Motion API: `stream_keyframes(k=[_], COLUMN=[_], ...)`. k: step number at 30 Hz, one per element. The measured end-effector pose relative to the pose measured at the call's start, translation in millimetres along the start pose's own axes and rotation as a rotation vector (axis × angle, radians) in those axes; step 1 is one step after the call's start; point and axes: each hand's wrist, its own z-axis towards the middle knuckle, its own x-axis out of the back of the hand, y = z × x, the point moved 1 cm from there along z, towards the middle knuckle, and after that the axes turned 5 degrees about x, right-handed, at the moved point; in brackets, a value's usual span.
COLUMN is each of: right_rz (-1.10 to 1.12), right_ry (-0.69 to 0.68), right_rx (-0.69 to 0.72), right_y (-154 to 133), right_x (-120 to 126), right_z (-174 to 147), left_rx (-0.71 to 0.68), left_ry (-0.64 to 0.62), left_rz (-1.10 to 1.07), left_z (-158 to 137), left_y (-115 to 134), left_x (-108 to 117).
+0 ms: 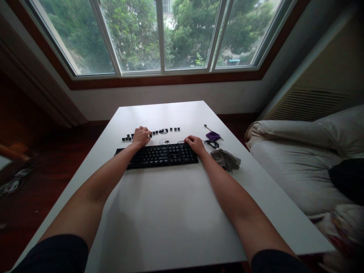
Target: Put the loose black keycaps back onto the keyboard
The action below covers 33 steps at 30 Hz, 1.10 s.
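A black keyboard (159, 155) lies across the white table. Beyond its left half, my left hand (141, 136) is over a row of loose keycaps (129, 137), fingers bent and pinched at a small black keycap (150, 135). Its fingertips are partly hidden. At the keyboard's far right corner my right hand (195, 141) is closed, with curled fingers against the edge. A small red spot shows by its fingertips, too small to make out. A thin black cable (212, 143) runs behind this hand and ends in a bundle on the right.
Right of the keyboard lie a crumpled grey cloth (226, 160), a purple cloth item (213, 135) and a thin stick-like brush (206, 126). Clear round pieces (164, 141) sit behind the keyboard. A pale sofa (284, 163) borders the table's right side; a window (162, 38) is ahead.
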Motion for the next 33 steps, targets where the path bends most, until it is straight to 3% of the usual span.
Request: stream_keyframes(k=[9,16,26,33], right_rz=[0.006,-0.003,-0.013,0.001], right_ry=[0.003,0.007,0.005,-0.005], right_rx=[0.020,0.018,0.022,0.012], right_y=[4,6,6,4], right_x=[-1,-1,-1,-2], right_z=[1,1,2,2], left_rx=[-0.105,-0.232,-0.191,-0.188], left_ry=[-0.161,-0.354,-0.400,-0.315], left_rz=[-0.093,-0.182,-0.137,0.011], left_z=[-20,-45,-51,-58], left_y=[-37,-30,-23,-13], left_x=[44,50,45,44])
